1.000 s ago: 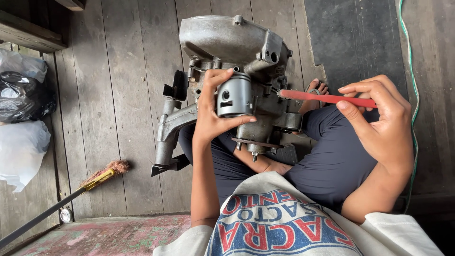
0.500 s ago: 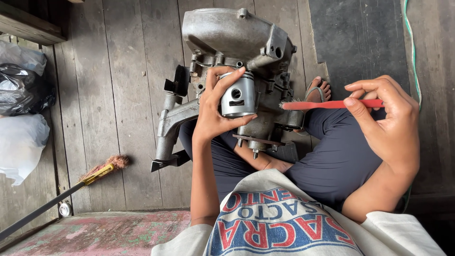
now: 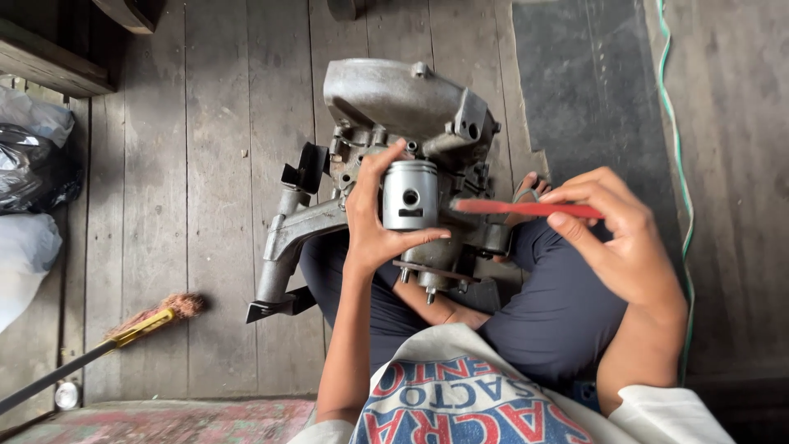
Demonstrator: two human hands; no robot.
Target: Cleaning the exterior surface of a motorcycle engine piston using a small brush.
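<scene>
The left hand (image 3: 374,222) is wrapped around a silver piston (image 3: 410,195) at the centre of the frame, thumb under its skirt and fingers behind it; the piston stands upright on the grey engine casing (image 3: 394,103), which rests across the person's lap and extends toward the upper centre. The right hand (image 3: 620,238) at centre right pinches a thin red tool (image 3: 526,209) between thumb and fingertips; the tool lies level, its tip just beside the right side of the piston, and whether it touches cannot be told. Two bags sit at the left edge: a black plastic bag (image 3: 33,168) and, below it, a white plastic bag (image 3: 25,263); both are closed and their contents are not visible. A broom (image 3: 123,333) lies on the wooden plank floor (image 3: 222,164) at lower left, bristle end pointing toward the casing, well apart from it. A dark mat (image 3: 583,90) covers the floor at upper right, with a green cord (image 3: 678,156) running along its right edge. A bare foot (image 3: 526,187) shows just behind the tool. Open floor lies between the bags and the casing.
</scene>
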